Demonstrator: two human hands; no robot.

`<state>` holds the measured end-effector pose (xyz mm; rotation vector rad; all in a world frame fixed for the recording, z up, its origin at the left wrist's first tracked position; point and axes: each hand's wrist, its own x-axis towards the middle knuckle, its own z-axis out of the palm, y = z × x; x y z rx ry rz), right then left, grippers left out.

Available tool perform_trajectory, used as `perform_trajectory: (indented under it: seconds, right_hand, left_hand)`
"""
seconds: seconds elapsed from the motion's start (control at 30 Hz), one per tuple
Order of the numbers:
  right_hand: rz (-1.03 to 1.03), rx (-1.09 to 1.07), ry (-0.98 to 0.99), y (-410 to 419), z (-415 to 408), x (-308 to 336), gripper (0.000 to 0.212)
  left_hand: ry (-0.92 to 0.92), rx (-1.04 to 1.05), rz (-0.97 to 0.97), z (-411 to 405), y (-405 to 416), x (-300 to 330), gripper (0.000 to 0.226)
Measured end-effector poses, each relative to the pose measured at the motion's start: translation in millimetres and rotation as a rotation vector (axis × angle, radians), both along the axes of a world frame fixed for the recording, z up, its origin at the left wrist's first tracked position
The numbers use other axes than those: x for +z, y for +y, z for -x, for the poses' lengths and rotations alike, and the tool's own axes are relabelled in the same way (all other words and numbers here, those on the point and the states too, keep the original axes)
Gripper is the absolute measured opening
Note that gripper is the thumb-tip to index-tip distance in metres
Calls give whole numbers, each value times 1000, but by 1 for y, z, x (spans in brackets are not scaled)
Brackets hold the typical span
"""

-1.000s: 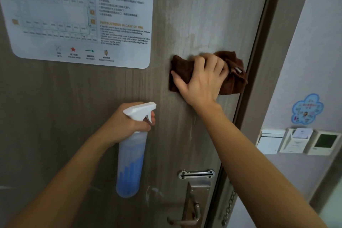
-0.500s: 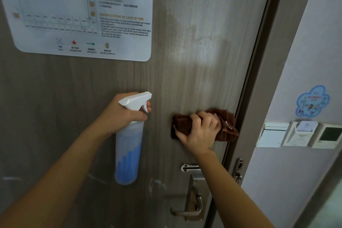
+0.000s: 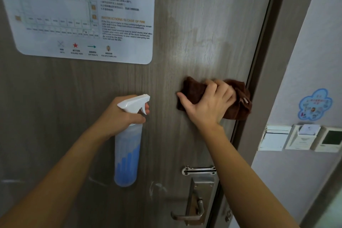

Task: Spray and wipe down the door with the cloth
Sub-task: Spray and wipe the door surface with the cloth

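Observation:
A grey-brown wood-grain door (image 3: 199, 29) fills most of the view. My right hand (image 3: 209, 105) presses a bunched brown cloth (image 3: 238, 105) flat against the door, close to its right edge and above the lock. My left hand (image 3: 120, 116) grips the neck of a spray bottle (image 3: 127, 153) with a white trigger head and blue liquid, held upright just in front of the door, left of the cloth. A finger rests near the trigger. A paler, streaky patch shows on the door above the cloth.
A laminated fire-escape notice (image 3: 83, 15) is stuck to the door at upper left. Below the cloth sit a metal slide latch (image 3: 199, 170) and a lever handle (image 3: 190, 213). The dark door frame (image 3: 262, 61) runs along the right; wall switches and a card holder (image 3: 299, 138) lie beyond it.
My right hand wiped the cloth down the door toward the latch, then came partway back up along the right edge. The left hand with the bottle stayed roughly where it was.

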<state>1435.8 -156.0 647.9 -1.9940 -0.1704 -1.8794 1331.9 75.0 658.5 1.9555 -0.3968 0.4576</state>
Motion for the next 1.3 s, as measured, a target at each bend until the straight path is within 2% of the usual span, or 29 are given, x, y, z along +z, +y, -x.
perform_trajectory:
  seconds: [0.3, 0.47, 0.7, 0.83, 1.1, 1.2, 1.3]
  right_hand:
    - [121, 56, -13, -11, -2, -103, 64]
    - [99, 39, 23, -11, 1, -87, 63]
    - [-86, -9, 34, -11, -4, 11, 65]
    - [-48, 13, -6, -13, -5, -7, 63]
    - [113, 84, 15, -20, -2, -99, 62]
    - [118, 83, 50, -22, 0, -99, 63]
    - [85, 80, 70, -22, 2, -72, 64]
  left_hand:
    - [-17, 8, 11, 0, -3, -2, 27]
    - [-14, 8, -7, 0, -3, -4, 26]
    - [0, 30, -6, -1, -1, -5, 28]
    - [-1, 39, 21, -1, -5, -6, 30]
    - [-19, 64, 12, -2, -7, -9, 30]
    - [-14, 62, 14, 0, -8, -10, 30]
    - [-8, 56, 13, 1, -8, -9, 29]
